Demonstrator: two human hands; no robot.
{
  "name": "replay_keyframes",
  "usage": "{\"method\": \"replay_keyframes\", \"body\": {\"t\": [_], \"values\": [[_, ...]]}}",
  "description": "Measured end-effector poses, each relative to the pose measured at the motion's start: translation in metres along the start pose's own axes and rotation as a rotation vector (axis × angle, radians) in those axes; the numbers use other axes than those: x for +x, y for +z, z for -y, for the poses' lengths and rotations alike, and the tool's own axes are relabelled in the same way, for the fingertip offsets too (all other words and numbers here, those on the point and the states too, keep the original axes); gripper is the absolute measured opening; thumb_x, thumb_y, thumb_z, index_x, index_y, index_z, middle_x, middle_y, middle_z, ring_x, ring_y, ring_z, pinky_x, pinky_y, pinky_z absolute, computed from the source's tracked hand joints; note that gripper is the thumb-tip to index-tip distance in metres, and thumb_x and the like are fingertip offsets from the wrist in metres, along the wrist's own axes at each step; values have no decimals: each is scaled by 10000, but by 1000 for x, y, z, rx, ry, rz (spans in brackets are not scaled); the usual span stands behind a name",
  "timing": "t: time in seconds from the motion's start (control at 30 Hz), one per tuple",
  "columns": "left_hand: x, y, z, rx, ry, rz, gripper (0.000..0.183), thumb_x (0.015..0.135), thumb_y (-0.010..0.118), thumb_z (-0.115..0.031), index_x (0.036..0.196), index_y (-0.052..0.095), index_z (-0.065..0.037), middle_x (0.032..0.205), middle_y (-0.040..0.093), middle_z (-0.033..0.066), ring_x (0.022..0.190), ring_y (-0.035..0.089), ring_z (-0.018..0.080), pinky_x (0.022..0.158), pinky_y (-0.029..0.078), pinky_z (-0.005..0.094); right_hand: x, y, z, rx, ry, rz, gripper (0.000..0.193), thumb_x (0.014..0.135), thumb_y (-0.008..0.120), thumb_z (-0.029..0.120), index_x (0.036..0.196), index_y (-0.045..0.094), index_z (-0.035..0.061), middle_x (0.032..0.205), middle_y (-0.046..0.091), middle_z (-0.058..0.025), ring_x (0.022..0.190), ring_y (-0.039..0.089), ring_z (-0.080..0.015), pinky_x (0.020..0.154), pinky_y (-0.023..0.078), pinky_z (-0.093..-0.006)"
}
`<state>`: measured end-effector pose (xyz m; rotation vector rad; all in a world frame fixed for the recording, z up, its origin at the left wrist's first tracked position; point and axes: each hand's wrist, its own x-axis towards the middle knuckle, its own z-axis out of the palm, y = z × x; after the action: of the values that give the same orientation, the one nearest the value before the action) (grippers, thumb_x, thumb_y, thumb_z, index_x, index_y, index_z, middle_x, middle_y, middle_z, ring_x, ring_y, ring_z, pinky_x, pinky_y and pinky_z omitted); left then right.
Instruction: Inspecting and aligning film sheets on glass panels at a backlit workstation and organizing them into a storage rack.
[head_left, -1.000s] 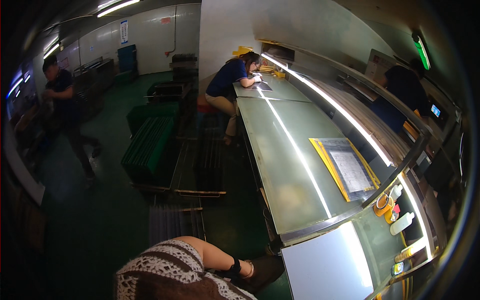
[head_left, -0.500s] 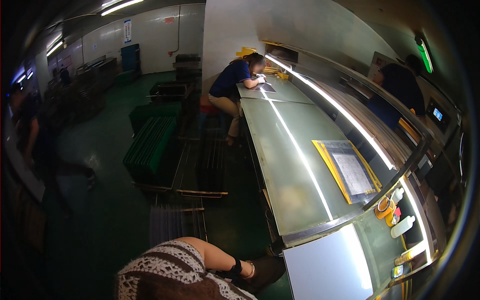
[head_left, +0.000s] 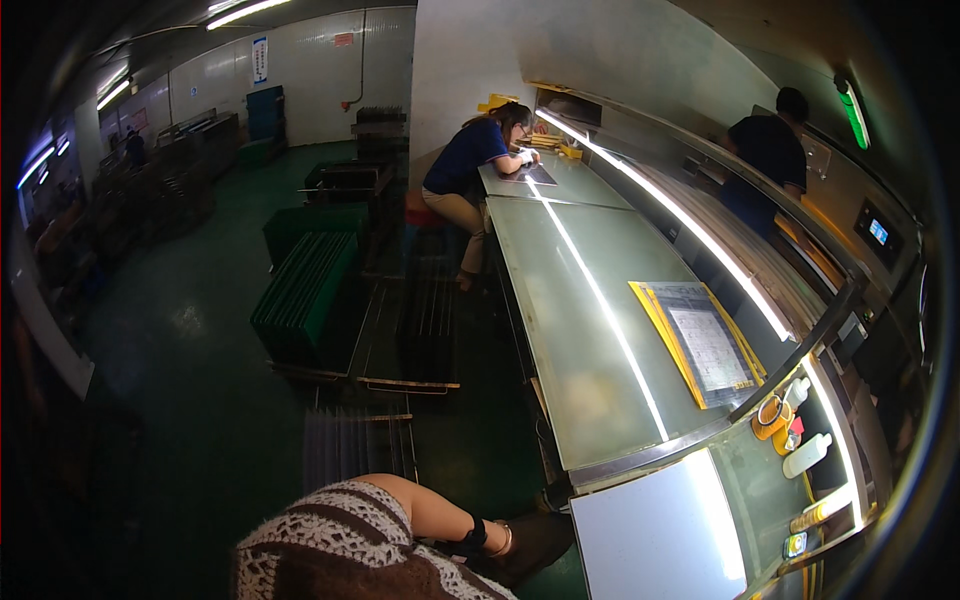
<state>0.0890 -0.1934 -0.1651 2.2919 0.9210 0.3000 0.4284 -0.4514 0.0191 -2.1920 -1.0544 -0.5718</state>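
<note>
My left forearm comes in at the lower edge, in a brown and white knitted sleeve. A black band and a bracelet sit at its wrist. Past the wrist a dark brown shape merges with shadow, so the fingers of my left hand cannot be made out. Just right of it, a plain white panel lies on the near end of the long worktable. No part of my right hand shows.
A yellow-edged frame with a grey sheet lies on the glassy worktable. Bottles and an orange cup stand right. A seated person leans over the far end. Green panels stand in racks left; another person stands behind.
A person walking at the far left has gone from there. Behind the worktable, the other person has shifted left and shows more plainly. My left arm stays in place.
</note>
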Motion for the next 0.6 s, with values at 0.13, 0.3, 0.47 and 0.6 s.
{"method": "replay_keyframes", "body": {"t": [0.13, 0.3, 0.47, 0.6], "values": [[4, 11, 11, 16, -6, 21, 250, 550, 757, -101, 758, 626, -58, 825, 596, 50, 774, 557, 122, 766, 455, 185, 1, -3, 5, 9, -10, -8, 215, 838, 520, 189, 735, 614, 26, 770, 605, -155, 713, 563, -343, 643, 454, -425], [4, 21, 19, 29, -11, 41, 219, 531, 772, -89, 701, 635, -79, 777, 596, 33, 729, 555, 120, 736, 461, 182, 0, 0, -1, 14, -25, -4, 215, 839, 520, 187, 742, 616, 22, 773, 606, -158, 715, 563, -344, 648, 455, -425], [-2, 17, 19, 70, -57, 125, 224, 557, 756, -127, 742, 640, -81, 809, 604, 38, 756, 565, 130, 745, 466, 207, 0, 1, -2, 23, -34, -18, 213, 838, 525, 185, 752, 620, 15, 777, 606, -165, 724, 565, -348, 653, 455, -428], [-9, 17, 16, 103, -96, 194, 233, 577, 743, -157, 775, 643, -82, 835, 611, 41, 777, 573, 139, 753, 471, 227, 1, -2, 3, 11, -20, -13, 211, 837, 527, 184, 757, 623, 14, 777, 606, -166, 725, 565, -352, 656, 455, -431]]}}
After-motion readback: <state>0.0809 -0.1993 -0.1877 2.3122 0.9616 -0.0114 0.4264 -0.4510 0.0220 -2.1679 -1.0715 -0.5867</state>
